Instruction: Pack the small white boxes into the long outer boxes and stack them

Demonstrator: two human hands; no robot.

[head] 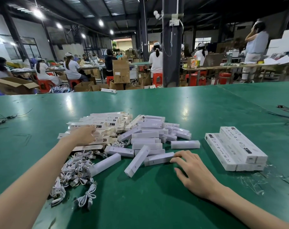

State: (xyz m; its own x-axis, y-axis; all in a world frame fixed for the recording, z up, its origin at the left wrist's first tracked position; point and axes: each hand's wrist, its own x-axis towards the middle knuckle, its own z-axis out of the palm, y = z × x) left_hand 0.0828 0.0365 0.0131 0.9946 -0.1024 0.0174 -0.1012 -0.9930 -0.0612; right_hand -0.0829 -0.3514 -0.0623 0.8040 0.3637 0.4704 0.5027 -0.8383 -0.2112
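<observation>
A heap of small white boxes (150, 139) lies in the middle of the green table (157, 204). Behind and left of it is a pile of flat, long outer boxes (107, 123) with printed labels. My left hand (84, 136) reaches over that pile, its fingers resting on the top sleeves; whether it grips one is hidden. My right hand (190, 169) lies with spread fingers on the table, fingertips touching the end of one small white box (158, 158). A stack of packed long boxes (236, 149) stands at the right.
A tangle of white cables (74, 172) lies at the front left under my left forearm. Thin wires (287, 113) lie at the far right edge and far left. Scraps of clear film (256, 180) sit by the stack. People work at tables in the background.
</observation>
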